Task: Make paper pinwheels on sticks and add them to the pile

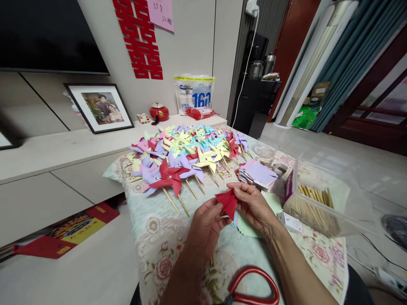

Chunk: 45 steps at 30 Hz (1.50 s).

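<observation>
**Red paper folded between two hands**

The left hand [205,224] and the right hand [252,205] meet over a flowered tablecloth [159,241], both pinching one piece of red paper [227,203]. The left thumb and fingertips close on its lower edge; the right fingers press together on its upper right corner. The paper is thin, matte and creased into pointed flaps — a half-made pinwheel shape, held just above the cloth, near the cloth's middle.

Just under the red paper lies a loose stack of pale green and pastel sheets [246,224], flat and square-cut. Beyond the red paper, further up the cloth, sits a fanned stack of cut coloured squares [257,173], lilac on top. To the right of the red paper stands one clear plastic box [321,199], smooth-walled, holding many thin wooden sticks — too many to count.

Further away from the red paper spreads a heap of finished pinwheels [184,156] in red, lilac, yellow, pink and blue, each on a wooden stick; they overlap too much to count. Nearer the camera than the red paper lies one pair of scissors [254,288] with looped red handles, glossy and rounded.
</observation>
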Available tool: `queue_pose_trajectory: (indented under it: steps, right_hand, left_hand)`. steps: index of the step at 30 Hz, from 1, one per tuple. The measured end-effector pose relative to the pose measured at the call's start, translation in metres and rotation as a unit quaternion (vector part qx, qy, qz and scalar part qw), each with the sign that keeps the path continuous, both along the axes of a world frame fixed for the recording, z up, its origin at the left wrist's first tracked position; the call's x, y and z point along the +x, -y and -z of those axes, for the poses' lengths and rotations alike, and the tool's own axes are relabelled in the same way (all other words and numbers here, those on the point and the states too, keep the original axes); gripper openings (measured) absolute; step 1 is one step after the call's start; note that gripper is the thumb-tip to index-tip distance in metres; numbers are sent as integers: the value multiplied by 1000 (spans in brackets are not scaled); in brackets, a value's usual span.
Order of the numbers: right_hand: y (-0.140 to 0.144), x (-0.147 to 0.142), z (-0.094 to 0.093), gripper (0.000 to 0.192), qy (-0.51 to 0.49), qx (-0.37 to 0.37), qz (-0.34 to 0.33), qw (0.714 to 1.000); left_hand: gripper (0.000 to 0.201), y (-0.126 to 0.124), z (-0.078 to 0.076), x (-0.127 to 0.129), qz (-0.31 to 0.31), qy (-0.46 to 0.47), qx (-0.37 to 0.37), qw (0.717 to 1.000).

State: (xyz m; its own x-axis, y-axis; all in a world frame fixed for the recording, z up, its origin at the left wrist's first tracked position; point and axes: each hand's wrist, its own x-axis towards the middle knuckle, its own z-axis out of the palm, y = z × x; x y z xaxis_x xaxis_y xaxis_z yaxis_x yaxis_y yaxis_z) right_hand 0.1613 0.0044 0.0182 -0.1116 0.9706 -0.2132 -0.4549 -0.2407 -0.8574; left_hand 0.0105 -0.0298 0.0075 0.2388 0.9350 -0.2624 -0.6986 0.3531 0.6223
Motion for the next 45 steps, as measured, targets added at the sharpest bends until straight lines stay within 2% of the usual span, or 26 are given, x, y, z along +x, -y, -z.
queue_pose_trajectory:
  steps: [4, 9, 12, 23, 29, 37, 45]
  right_hand:
    - [1, 0, 0, 35, 13, 2, -12, 1000]
    - [4, 0, -3, 38, 29, 20, -30, 999]
    - [4, 0, -4, 38, 22, 22, -39, 999]
    - [4, 4, -6, 44, -19, 16, -70, 997]
    - [2, 3, -4, 42, -27, 3, -63, 998]
    - [3, -1, -4, 36, 18, 11, -41, 999]
    - [4, 3, -1, 40, 43, 41, -109, 992]
  left_hand:
    - [18, 0, 0, 2, -16, -14, -4, 1000]
    - [29, -2, -4, 6, -67, -56, -21, 996]
    - [32, -2, -5, 7, -97, -60, -6, 994]
    - [44, -6, 8, 6, -177, -76, -16, 981]
    - [41, -5, 11, 7, -158, -119, 17, 980]
    - [35, -5, 15, 7, -131, -169, 57, 975]
    - [50, -4, 15, 7, -86, -179, 54, 979]
